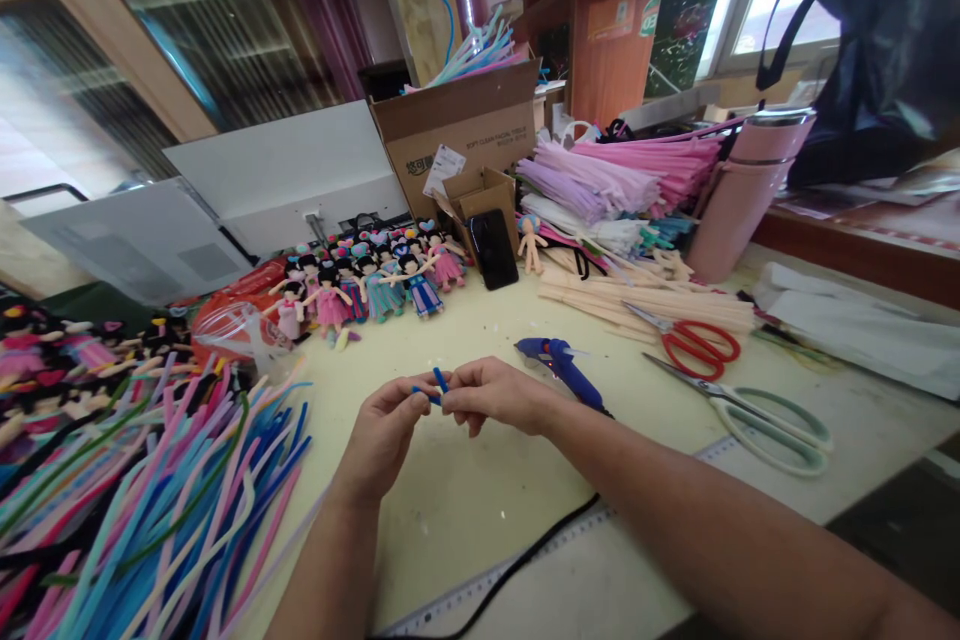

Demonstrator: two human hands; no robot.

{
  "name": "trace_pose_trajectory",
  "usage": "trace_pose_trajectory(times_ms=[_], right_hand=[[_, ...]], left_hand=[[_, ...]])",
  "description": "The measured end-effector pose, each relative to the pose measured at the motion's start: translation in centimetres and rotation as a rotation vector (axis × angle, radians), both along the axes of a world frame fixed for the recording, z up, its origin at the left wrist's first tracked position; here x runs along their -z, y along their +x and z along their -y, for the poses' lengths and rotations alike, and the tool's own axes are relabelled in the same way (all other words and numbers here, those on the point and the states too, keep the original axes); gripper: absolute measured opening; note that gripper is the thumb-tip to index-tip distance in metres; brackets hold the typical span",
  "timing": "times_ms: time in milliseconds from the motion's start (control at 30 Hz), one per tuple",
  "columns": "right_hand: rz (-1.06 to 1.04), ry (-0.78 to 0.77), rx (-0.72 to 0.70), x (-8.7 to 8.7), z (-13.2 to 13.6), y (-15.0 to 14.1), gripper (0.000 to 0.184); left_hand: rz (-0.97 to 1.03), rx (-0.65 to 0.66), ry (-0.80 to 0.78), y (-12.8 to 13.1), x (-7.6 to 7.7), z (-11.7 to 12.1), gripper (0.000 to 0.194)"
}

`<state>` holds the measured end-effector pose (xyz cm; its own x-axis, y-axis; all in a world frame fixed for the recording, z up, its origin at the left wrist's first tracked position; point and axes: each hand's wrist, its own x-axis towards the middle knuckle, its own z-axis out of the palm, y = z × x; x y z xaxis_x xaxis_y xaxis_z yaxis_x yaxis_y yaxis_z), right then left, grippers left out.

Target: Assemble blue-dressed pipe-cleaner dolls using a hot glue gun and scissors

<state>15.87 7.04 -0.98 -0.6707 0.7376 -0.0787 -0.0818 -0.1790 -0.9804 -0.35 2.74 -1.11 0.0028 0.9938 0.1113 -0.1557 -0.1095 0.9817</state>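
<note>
My left hand (390, 430) and my right hand (495, 394) meet over the pale yellow tabletop, fingertips close together. Between them is a short blue pipe cleaner (441, 380), with one end sticking up and another part lying by my left fingertips. Both hands pinch it; my fingers hide part of its shape. Just beyond my right hand lies a blue glue gun (562, 366), its nozzle pointing left. Farther right are red-handled scissors (697, 348) and scissors with pale green handles (780, 428).
Loose coloured pipe cleaners (172, 500) cover the table's left side. Small dolls (367, 282) stand at the back beside a black phone (491, 248). Bundled pipe cleaners (622, 170) and a pink bottle (750, 195) are back right. A black cord (517, 565) crosses a ruler (457, 596) in front.
</note>
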Motion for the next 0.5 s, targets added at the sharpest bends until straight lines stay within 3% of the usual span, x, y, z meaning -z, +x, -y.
trace_pose_trajectory(times_ms=[133, 333, 500], right_hand=[[-0.097, -0.126, -0.088, 0.24, -0.12, 0.25, 0.021], [-0.240, -0.317, -0.106, 0.68, 0.39, -0.23, 0.034], [-0.285, -0.366, -0.025, 0.75, 0.69, -0.62, 0.036]], left_hand=[[0.043, 0.058, 0.005, 0.01, -0.07, 0.11, 0.018], [0.092, -0.099, 0.006, 0.12, 0.08, -0.25, 0.018], [0.082, -0.148, 0.010, 0.24, 0.10, -0.33, 0.016]])
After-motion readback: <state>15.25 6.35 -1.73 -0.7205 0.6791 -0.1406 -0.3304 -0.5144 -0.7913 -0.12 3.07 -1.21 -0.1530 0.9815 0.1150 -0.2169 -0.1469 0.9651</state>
